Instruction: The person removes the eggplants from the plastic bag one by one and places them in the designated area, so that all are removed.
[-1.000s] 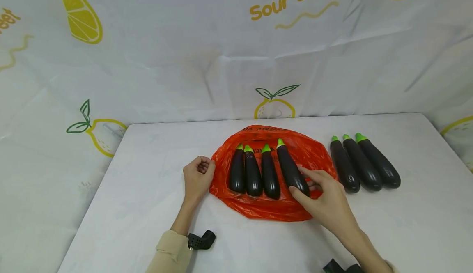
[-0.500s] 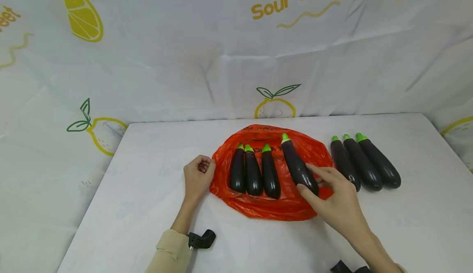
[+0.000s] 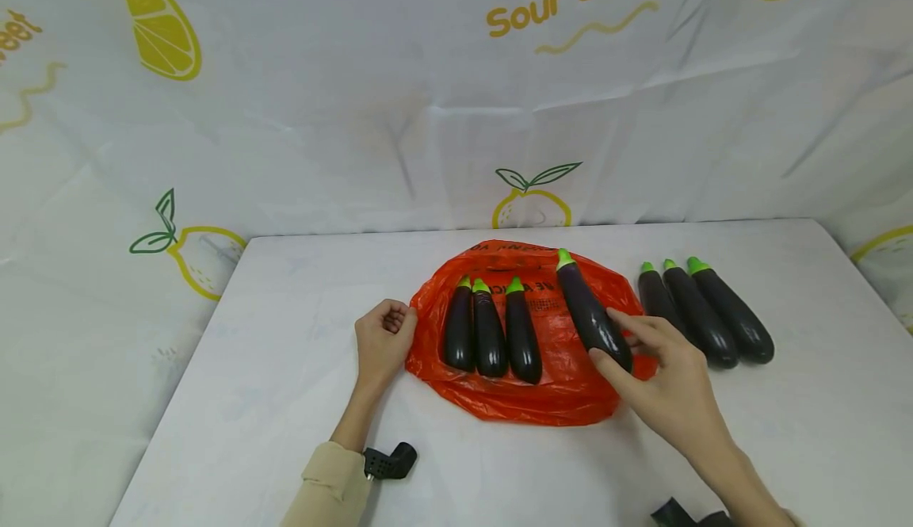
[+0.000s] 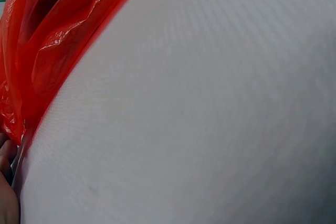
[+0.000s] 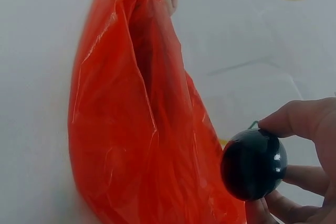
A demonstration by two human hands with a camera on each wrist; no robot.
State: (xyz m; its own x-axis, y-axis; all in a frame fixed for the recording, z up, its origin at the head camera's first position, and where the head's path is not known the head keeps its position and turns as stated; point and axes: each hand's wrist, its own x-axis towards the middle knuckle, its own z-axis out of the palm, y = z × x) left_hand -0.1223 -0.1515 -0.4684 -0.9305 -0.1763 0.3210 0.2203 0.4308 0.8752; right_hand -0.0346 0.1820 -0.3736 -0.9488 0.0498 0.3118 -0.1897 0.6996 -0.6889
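Observation:
My right hand (image 3: 674, 376) grips a dark eggplant (image 3: 588, 305) with a green stem end by its lower part, thumb on one side and fingers on the other. It overlaps the right part of a red plastic bag (image 3: 492, 404) in the head view. In the right wrist view the rounded end of this eggplant (image 5: 254, 164) shows between thumb and fingers. My left hand (image 3: 385, 341), fingers curled, pinches the bag's left edge. Inside the open bag three more eggplants (image 3: 489, 341) lie side by side.
To the right of the bag three eggplants (image 3: 702, 317) lie on the white table (image 3: 285, 297), one partly hidden behind my right hand. A white cloth with lemon prints hangs behind the table. A black wrist camera (image 3: 391, 461) sits on the left wrist.
My right hand has moved right and slightly up with the eggplant, away from the three in the bag. The left hand has stayed at the bag's edge.

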